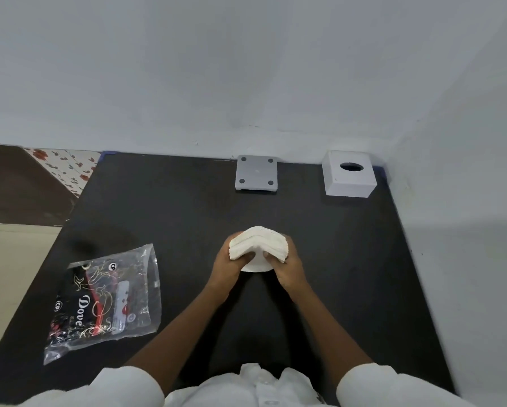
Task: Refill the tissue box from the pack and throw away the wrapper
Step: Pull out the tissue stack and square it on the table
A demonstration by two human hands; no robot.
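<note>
A white stack of tissues (258, 244) is bent into an arch above the middle of the black table (187, 218). My left hand (228, 267) grips its left end and my right hand (287, 267) grips its right end. The clear printed wrapper (105, 301) lies flat and looks emptied at the table's front left, apart from both hands. The white tissue box cover (349, 176), with a round hole on top, stands at the far right corner. A grey square base plate (256, 173) with dark round feet lies at the far edge, left of the cover.
Grey walls close in the table at the back and on the right. To the left the table edge drops to a floor with a floral mat (67, 168). My white sleeves fill the bottom of the view.
</note>
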